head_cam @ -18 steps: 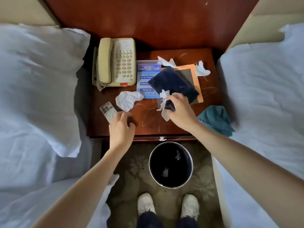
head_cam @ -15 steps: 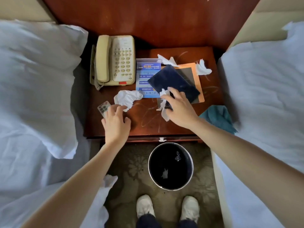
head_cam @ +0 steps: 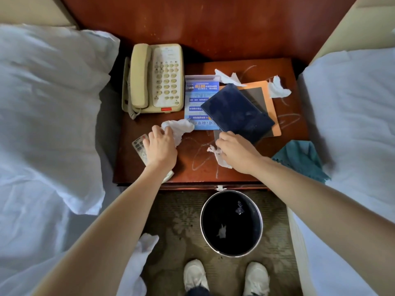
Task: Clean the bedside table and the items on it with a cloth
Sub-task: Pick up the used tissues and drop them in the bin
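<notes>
Our left hand (head_cam: 160, 146) moved forward onto crumpled white tissue wad (head_cam: 178, 127); grip unclear. Our right hand (head_cam: 235, 152) released dark-blue glossy folder (head_cam: 237, 112), now pinches torn white tissue scrap (head_cam: 222, 161). Wiping not begun: teal fabric cloth (head_cam: 299, 159) idle at right edge of red-brown wooden bedside table (head_cam: 192, 171).

The one camera sat on the person's head and looked forward and steeply down at the bedside table (head_cam: 296, 144), which filled the middle of the wide-angle frame. The red wooden wall panel (head_cam: 213, 22) lay along the top edge. The waste bin (head_cam: 202, 223) and the white shoes (head_cam: 195, 274) lay at the bottom, almost under the lens. White bedding (head_cam: 53, 103) bowed outward at both sides. The camera was close enough to show the keys on the telephone (head_cam: 166, 82) and the tissue scrap (head_cam: 224, 162) under the right hand (head_cam: 237, 150).
</notes>
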A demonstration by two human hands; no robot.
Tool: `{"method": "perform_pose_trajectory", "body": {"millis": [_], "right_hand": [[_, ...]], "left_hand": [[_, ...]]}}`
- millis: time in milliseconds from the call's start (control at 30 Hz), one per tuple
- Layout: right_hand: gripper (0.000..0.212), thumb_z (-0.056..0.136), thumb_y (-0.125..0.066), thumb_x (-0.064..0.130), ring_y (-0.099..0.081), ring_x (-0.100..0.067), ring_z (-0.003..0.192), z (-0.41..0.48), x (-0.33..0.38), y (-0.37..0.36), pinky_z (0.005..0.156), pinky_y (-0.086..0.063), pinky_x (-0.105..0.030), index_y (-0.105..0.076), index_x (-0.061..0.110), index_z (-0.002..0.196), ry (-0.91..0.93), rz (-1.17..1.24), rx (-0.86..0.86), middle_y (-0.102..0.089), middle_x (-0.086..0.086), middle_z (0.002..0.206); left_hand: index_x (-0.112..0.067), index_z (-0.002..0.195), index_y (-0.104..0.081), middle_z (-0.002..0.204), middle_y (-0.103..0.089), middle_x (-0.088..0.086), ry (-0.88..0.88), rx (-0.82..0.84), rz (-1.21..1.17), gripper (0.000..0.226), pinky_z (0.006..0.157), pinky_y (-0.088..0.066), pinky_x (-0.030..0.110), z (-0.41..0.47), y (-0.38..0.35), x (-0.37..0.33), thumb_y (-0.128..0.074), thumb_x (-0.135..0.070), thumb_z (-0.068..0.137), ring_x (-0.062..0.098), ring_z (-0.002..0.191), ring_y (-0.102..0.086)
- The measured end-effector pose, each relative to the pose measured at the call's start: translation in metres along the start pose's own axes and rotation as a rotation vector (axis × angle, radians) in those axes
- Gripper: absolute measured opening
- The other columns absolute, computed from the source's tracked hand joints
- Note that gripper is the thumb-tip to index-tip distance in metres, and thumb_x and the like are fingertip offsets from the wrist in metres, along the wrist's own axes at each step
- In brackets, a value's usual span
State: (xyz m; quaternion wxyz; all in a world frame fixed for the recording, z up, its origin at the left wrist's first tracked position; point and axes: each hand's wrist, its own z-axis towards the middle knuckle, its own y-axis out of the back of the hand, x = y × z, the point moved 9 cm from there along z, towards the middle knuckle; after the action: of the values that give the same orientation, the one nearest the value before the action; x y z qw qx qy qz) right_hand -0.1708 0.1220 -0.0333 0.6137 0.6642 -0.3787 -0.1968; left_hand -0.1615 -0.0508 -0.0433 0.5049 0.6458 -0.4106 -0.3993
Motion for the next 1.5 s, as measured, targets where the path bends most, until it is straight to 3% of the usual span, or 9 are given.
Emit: {"method": "perform_pose_trajectory", "body": {"millis": [167, 333, 467, 700, 1067, 1133, 1300, 1367, 1500], "right_hand": [[0.009, 0.092, -0.052, 0.011, -0.059, -0.027, 0.087, 0.003, -0.005, 0.004, 0.062, -0.029, -0.028, -0.047, 0.014, 0.084, -0.077, 0.118, 0.012, -0.050, -0.005, 0.092], [0.010, 0.093, -0.047, 0.008, -0.063, -0.033, 0.080, -0.004, -0.011, 0.008, 0.058, -0.039, -0.035, -0.046, 0.011, 0.102, -0.133, 0.190, -0.053, -0.061, -0.011, 0.099], [0.018, 0.094, -0.047, 0.012, -0.057, -0.032, 0.079, -0.015, -0.019, 0.014, 0.064, -0.037, -0.032, -0.064, 0.008, 0.096, -0.184, 0.305, -0.136, -0.050, -0.008, 0.099], [0.028, 0.083, -0.042, -0.013, -0.054, -0.022, 0.076, -0.058, -0.032, 0.009, 0.066, -0.033, -0.021, -0.067, -0.002, 0.075, -0.390, 0.624, -0.276, -0.051, -0.007, 0.087], [0.001, 0.081, -0.066, 0.005, -0.056, -0.016, 0.074, -0.131, 0.002, -0.062, 0.063, -0.040, -0.014, -0.066, 0.006, 0.081, -0.494, 0.793, -0.140, -0.056, 0.000, 0.085], [0.012, 0.079, -0.064, -0.002, -0.054, -0.018, 0.067, -0.142, 0.001, -0.080, 0.061, -0.043, -0.026, -0.059, 0.009, 0.076, -0.536, 0.806, -0.106, -0.052, 0.002, 0.079], [0.020, 0.076, -0.049, -0.014, -0.042, -0.009, 0.056, -0.163, -0.018, -0.125, 0.052, -0.034, -0.014, -0.048, 0.004, 0.069, -0.679, 0.771, -0.063, -0.044, 0.002, 0.066], [0.024, 0.076, -0.044, -0.015, -0.044, -0.019, 0.057, -0.175, -0.025, -0.152, 0.051, -0.032, -0.018, -0.043, 0.005, 0.063, -0.771, 0.775, 0.016, -0.042, 0.000, 0.062], [0.025, 0.080, -0.049, -0.008, -0.061, -0.034, 0.097, -0.191, -0.029, -0.209, 0.071, -0.037, -0.024, -0.067, -0.005, 0.096, -0.845, 0.785, 0.236, -0.065, -0.018, 0.103]], "left_hand": [[-0.007, 0.115, -0.050, 0.120, -0.045, 0.017, -0.027, -0.022, -0.049, 0.029, 0.099, -0.028, 0.047, 0.006, -0.002, -0.004, -0.049, 0.000, 0.087, 0.037, 0.112, -0.044], [-0.012, 0.102, -0.056, 0.106, -0.048, 0.013, -0.066, -0.134, -0.222, 0.019, 0.097, -0.024, 0.046, -0.004, 0.010, -0.005, -0.045, -0.005, 0.088, 0.032, 0.102, -0.046], [-0.015, 0.094, -0.064, 0.097, -0.039, 0.003, -0.102, -0.213, -0.429, 0.021, 0.080, -0.016, 0.027, -0.023, 0.024, -0.012, -0.048, -0.002, 0.088, 0.022, 0.089, -0.045], [-0.005, 0.079, -0.064, 0.095, -0.043, 0.008, -0.176, -0.197, -0.653, 0.022, 0.070, -0.032, 0.000, -0.075, 0.026, -0.017, -0.049, 0.008, 0.087, 0.006, 0.078, -0.041], [-0.009, 0.078, -0.068, 0.089, -0.048, -0.002, -0.173, 0.070, -0.719, 0.023, 0.065, -0.039, 0.013, -0.160, -0.048, -0.029, -0.051, 0.005, 0.084, 0.006, 0.071, -0.049], [-0.010, 0.081, -0.069, 0.090, -0.048, -0.003, -0.149, 0.136, -0.720, 0.023, 0.061, -0.038, 0.011, -0.170, -0.069, -0.032, -0.051, 0.003, 0.086, 0.005, 0.069, -0.050], [-0.012, 0.100, -0.066, 0.108, -0.045, -0.002, 0.023, 0.422, -0.663, 0.024, 0.075, -0.041, 0.019, -0.189, -0.142, -0.028, -0.044, -0.007, 0.090, 0.004, 0.079, -0.052], [-0.009, 0.106, -0.065, 0.115, -0.047, 0.002, 0.076, 0.505, -0.637, 0.027, 0.081, -0.042, 0.021, -0.195, -0.167, -0.028, -0.044, -0.005, 0.089, 0.014, 0.090, -0.058], [-0.004, 0.116, -0.063, 0.123, -0.052, 0.012, 0.217, 0.632, -0.619, 0.032, 0.090, -0.038, 0.023, -0.207, -0.209, -0.030, -0.045, -0.006, 0.089, 0.028, 0.112, -0.055]]}}
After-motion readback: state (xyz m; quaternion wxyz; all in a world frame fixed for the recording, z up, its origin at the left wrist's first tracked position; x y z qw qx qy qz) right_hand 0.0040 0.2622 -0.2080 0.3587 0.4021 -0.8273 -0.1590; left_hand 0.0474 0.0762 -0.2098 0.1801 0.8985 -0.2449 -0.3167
